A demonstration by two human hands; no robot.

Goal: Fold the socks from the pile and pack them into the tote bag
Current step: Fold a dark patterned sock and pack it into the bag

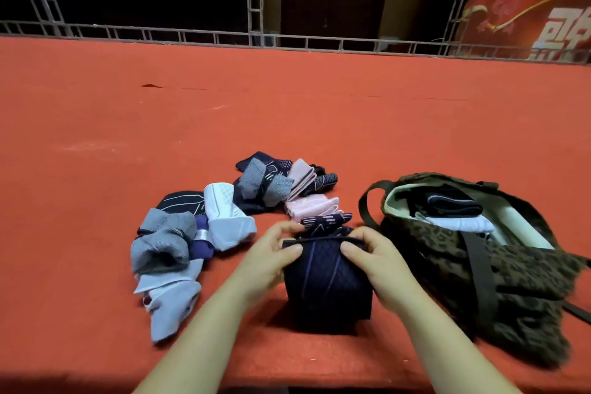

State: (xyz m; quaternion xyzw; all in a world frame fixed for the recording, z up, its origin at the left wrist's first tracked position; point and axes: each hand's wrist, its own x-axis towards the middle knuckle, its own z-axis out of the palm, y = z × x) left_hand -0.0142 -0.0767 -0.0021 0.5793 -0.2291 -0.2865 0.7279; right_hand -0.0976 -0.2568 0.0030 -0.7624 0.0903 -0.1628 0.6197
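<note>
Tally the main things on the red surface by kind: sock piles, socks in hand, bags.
Loose sock pile: 1
Navy sock held by left hand and right hand: 1
Tote bag: 1
Total: 3

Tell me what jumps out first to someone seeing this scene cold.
Dead centre, near the front edge of the red-orange table, the left hand and right hand grip the top of a dark navy striped sock. To their left, a loose pile of grey, white, navy and pink socks sprawls. On the right lies an open leopard-print tote bag, with dark and white folded items already inside.
</note>
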